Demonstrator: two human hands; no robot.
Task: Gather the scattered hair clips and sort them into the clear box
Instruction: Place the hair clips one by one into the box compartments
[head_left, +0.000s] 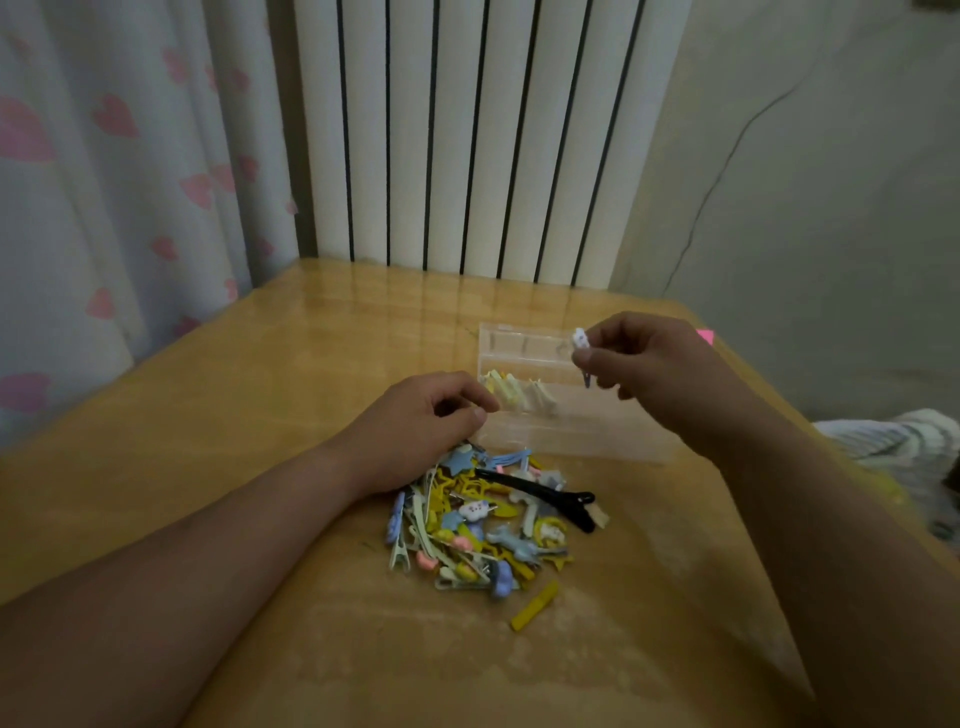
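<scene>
Pinching a small clip (580, 345) above the box (566, 431), right hand (654, 369), thumb and forefinger closed on it. Left hand (415, 421) curled at box's near-left corner; holding anything, cannot tell. Pile (483, 525) just before box. Clips likely light, stiff, slick: pinch mid-body.

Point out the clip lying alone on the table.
The plain yellow clip, on the table just clear of the pile at its near right; the others are heaped, boxed or held.
</scene>
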